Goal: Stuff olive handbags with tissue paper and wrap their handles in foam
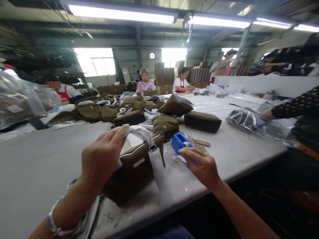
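Note:
An olive-green handbag (137, 166) stands on the white table near its front edge, its zip edge and a small pink label showing. White wrapping covers its handle (142, 131), and a white-wrapped strap hangs down its right side. My left hand (103, 156) is closed on the wrapped handle at the bag's upper left. To the right of the bag sits a blue tape dispenser (179, 142). My right hand (200, 164) is at the dispenser's front end, fingers pressed together; whatever is between the fingertips is too small to make out.
More olive bags (165, 125) are heaped behind the handbag across the table (249, 149). A brown tag (203, 142) lies beyond the dispenser. At the right, a person's arm (291, 103) reaches to clear plastic packaging (249, 119). Other people sit across the table.

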The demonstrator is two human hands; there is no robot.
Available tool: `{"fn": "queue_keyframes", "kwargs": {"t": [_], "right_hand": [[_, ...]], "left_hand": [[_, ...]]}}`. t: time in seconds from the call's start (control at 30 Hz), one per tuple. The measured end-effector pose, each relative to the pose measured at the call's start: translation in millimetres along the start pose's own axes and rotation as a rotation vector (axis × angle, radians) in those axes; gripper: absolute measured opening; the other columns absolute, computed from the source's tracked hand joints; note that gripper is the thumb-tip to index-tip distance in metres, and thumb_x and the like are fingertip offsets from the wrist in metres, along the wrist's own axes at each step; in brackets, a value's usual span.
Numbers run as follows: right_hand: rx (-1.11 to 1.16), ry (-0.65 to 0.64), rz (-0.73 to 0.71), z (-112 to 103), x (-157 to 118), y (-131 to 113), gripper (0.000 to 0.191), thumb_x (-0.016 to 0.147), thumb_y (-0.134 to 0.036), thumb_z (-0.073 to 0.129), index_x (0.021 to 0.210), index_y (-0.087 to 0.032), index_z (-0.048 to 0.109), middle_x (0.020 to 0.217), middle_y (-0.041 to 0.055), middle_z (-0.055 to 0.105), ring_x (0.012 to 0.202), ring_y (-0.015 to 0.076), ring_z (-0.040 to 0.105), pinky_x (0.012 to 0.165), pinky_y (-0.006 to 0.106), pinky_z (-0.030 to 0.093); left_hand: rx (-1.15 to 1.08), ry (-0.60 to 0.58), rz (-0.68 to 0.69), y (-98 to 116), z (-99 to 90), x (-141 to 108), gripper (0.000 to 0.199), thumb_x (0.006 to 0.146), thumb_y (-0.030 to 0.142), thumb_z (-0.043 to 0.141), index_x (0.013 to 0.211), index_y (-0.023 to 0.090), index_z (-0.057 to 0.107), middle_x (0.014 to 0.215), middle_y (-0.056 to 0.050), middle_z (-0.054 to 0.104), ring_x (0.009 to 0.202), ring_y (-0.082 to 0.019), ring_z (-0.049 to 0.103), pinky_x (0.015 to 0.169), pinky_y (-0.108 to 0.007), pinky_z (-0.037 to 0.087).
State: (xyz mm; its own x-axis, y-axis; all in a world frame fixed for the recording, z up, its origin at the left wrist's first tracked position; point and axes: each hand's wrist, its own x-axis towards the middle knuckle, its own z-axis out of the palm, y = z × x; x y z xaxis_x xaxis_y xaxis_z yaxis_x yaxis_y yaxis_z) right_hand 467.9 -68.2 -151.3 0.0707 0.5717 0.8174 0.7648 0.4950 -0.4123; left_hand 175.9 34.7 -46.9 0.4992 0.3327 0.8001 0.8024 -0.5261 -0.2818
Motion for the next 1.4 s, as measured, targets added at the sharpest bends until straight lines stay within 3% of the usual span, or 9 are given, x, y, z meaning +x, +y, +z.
{"fn": "queue_keyframes", "kwargs": {"t": [0.13,0.27,0.43,0.6,0.8,1.0,1.2,1.33,1.4], "right_hand": [[-0.244,0.101,0.403,-42,-16,57,0.023,0.099,-0.035,0.061,0.109,-0.022,0.076,0.106,0.0060,0.077,0.068,0.0153,0.071,0.071,0.028,0.059],[-0.485,-0.175,0.617,-59,-17,140,0.027,0.100,-0.027,0.055,0.116,-0.018,0.075,0.116,0.0104,0.076,0.095,0.0230,0.074,0.089,0.034,0.057],[-0.514,-0.506,0.659,-28,-9,220,0.022,0.098,-0.024,0.062,0.117,-0.015,0.071,0.127,0.0130,0.070,0.118,0.0249,0.066,0.105,0.045,0.051],[-0.518,-0.715,0.659,2,1,260,0.030,0.101,-0.037,0.060,0.123,-0.017,0.066,0.129,0.0107,0.065,0.117,0.0244,0.064,0.103,0.049,0.051],[-0.554,-0.803,0.683,3,11,273,0.024,0.099,-0.036,0.063,0.109,-0.016,0.069,0.115,0.0079,0.069,0.107,0.0225,0.066,0.096,0.045,0.055],[-0.596,-0.701,0.708,-9,13,258,0.028,0.101,-0.039,0.058,0.110,-0.015,0.068,0.117,0.0094,0.069,0.108,0.0222,0.065,0.096,0.044,0.053],[-0.565,-0.680,0.712,-26,-18,225,0.041,0.091,-0.057,0.062,0.108,-0.022,0.073,0.104,0.0092,0.076,0.096,0.0249,0.070,0.080,0.031,0.051],[-0.554,-0.663,0.694,-27,-35,208,0.049,0.080,-0.046,0.075,0.122,-0.021,0.070,0.119,0.0122,0.073,0.110,0.0305,0.067,0.084,0.032,0.052],[-0.549,-0.645,0.685,-26,-37,204,0.041,0.084,-0.039,0.071,0.119,-0.019,0.071,0.117,0.0131,0.073,0.110,0.0306,0.067,0.087,0.034,0.052]], "left_hand": [[-0.002,0.078,0.004,1,13.3,-11,0.053,0.096,0.018,0.066,0.147,0.018,0.052,0.136,-0.010,0.068,0.116,-0.027,0.069,0.092,-0.034,0.058],[0.014,0.161,0.099,21,25.4,-43,0.072,0.086,0.007,0.074,0.151,0.010,0.045,0.160,-0.018,0.040,0.150,-0.036,0.035,0.124,-0.052,0.033],[-0.229,0.104,0.422,43,27.7,-91,0.044,0.092,0.001,0.065,0.134,0.012,0.064,0.151,-0.010,0.054,0.148,-0.027,0.041,0.129,-0.048,0.023],[-0.526,-0.047,0.466,50,22.8,-106,0.036,0.098,0.000,0.051,0.129,0.008,0.067,0.138,-0.010,0.067,0.140,-0.024,0.051,0.124,-0.040,0.035],[-0.755,-0.053,0.431,76,35.4,-86,0.036,0.099,0.001,0.045,0.126,0.008,0.068,0.129,-0.011,0.072,0.132,-0.020,0.060,0.108,-0.031,0.053],[-0.904,-0.077,0.385,104,53.2,-53,0.032,0.099,0.004,0.046,0.120,0.010,0.069,0.119,-0.011,0.076,0.117,-0.019,0.069,0.099,-0.029,0.060],[-0.964,-0.133,0.366,111,63.2,-61,0.034,0.096,0.002,0.046,0.119,0.012,0.068,0.118,-0.010,0.077,0.111,-0.020,0.072,0.095,-0.030,0.062],[-0.961,-0.142,0.349,113,63.2,-66,0.033,0.094,0.001,0.048,0.116,0.013,0.069,0.117,-0.009,0.077,0.108,-0.020,0.073,0.092,-0.030,0.063],[-0.969,-0.139,0.346,114,62.0,-67,0.032,0.095,0.002,0.048,0.115,0.013,0.069,0.117,-0.009,0.077,0.108,-0.020,0.073,0.092,-0.031,0.063]]}}
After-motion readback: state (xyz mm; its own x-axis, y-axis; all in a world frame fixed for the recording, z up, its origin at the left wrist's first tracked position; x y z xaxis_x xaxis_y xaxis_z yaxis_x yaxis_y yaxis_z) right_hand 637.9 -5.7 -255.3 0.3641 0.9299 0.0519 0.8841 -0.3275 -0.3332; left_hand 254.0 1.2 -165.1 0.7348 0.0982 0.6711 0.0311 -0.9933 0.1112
